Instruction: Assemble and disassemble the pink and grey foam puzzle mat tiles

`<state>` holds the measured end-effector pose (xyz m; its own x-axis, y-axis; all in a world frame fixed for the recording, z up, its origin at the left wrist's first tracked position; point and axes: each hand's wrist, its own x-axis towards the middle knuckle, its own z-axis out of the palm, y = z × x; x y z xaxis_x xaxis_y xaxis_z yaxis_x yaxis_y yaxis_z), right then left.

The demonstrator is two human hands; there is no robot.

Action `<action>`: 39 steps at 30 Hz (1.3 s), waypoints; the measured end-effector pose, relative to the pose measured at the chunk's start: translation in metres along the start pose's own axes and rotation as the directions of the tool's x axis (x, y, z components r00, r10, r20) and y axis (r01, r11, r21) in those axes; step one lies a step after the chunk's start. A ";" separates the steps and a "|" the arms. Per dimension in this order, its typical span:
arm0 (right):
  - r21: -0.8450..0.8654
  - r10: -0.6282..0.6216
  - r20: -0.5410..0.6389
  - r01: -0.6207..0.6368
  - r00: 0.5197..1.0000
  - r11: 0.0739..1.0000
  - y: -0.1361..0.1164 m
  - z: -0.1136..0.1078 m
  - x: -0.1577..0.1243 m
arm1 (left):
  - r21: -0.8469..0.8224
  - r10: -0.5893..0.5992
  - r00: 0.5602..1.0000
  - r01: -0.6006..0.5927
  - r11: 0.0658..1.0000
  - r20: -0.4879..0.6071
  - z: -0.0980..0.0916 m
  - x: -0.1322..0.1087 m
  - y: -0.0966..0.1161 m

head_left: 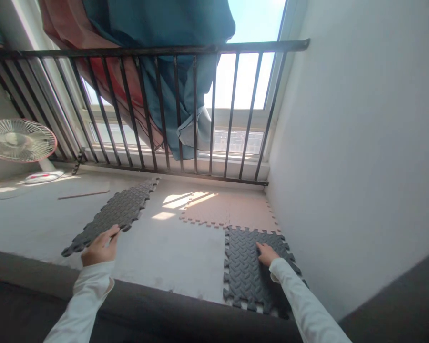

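Note:
My left hand [100,246] grips the near edge of a loose dark grey foam puzzle mat [116,214] that lies askew on the floor, fingers curled over its rim. My right hand [266,253] presses flat on a second dark grey mat [248,276] laid by the right wall, fingers stretched out. That mat's far edge meets a pink foam mat [229,207] set in the corner. Both my arms wear white sleeves.
A black metal railing [164,50] runs in front of the window, with teal and red cloth hanging over it. A small white fan [19,140] stands at the left. A thin stick [84,194] lies on the floor. A white wall [361,143] closes the right side.

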<state>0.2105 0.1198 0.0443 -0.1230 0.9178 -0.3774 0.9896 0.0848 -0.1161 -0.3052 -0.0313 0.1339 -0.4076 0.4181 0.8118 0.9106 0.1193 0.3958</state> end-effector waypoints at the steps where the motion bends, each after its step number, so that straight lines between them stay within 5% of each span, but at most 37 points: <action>1: -0.001 0.001 0.008 -0.001 1.000 1.000 0.002 0.001 -0.004 | 0.016 0.012 1.000 -0.012 1.000 0.020 0.009 -0.013 0.003; 5: -0.005 0.004 0.027 -0.004 1.000 1.000 0.009 0.000 -0.016 | -0.014 0.031 0.977 -0.028 1.000 0.209 0.038 -0.058 0.001; 8: -0.009 0.010 0.031 -0.010 0.999 1.000 0.011 -0.002 -0.021 | -0.077 0.061 0.969 -0.043 0.996 0.240 0.052 -0.078 -0.009; 12: -0.008 0.014 0.035 -0.014 0.999 1.000 0.006 -0.003 -0.022 | -0.118 0.108 0.966 -0.082 0.990 0.235 0.063 -0.084 -0.017; 15: -0.003 0.026 0.044 -0.026 0.999 1.000 -0.005 -0.004 -0.020 | -0.078 0.110 0.937 -0.089 0.993 0.331 0.066 -0.080 -0.024; 18: -0.002 0.045 0.029 -0.044 0.999 0.999 -0.017 -0.008 -0.017 | 0.070 0.011 0.855 -0.055 0.996 0.518 0.066 -0.076 -0.031; 22: -0.013 0.075 -0.002 -0.075 0.997 0.997 -0.032 -0.015 -0.005 | 0.274 -0.185 0.667 -0.030 0.961 0.721 0.067 -0.075 -0.029; 24: -0.018 0.099 -0.009 -0.099 0.995 0.995 -0.037 -0.016 0.005 | 0.308 -0.223 0.612 -0.035 0.951 0.759 0.074 -0.071 -0.018; 29: 0.026 0.131 0.003 -0.131 0.991 0.991 -0.049 -0.018 0.030 | 0.202 -0.116 0.621 -0.069 0.977 0.775 0.120 -0.053 0.032; 36: -0.028 0.175 0.075 -0.173 0.982 0.985 -0.065 -0.030 0.041 | 0.124 -0.085 0.323 -0.103 0.987 0.943 0.215 -0.056 0.132; 39: -0.052 0.180 0.091 -0.176 0.980 0.983 -0.068 -0.032 0.044 | 0.119 -0.075 0.240 -0.175 0.977 0.968 0.246 -0.074 0.170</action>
<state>0.1399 0.1667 0.0655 0.0509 0.8791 -0.4738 0.9983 -0.0576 0.0004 -0.1033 0.1793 0.0352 -0.0997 0.9631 -0.2501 0.9695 0.1505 0.1932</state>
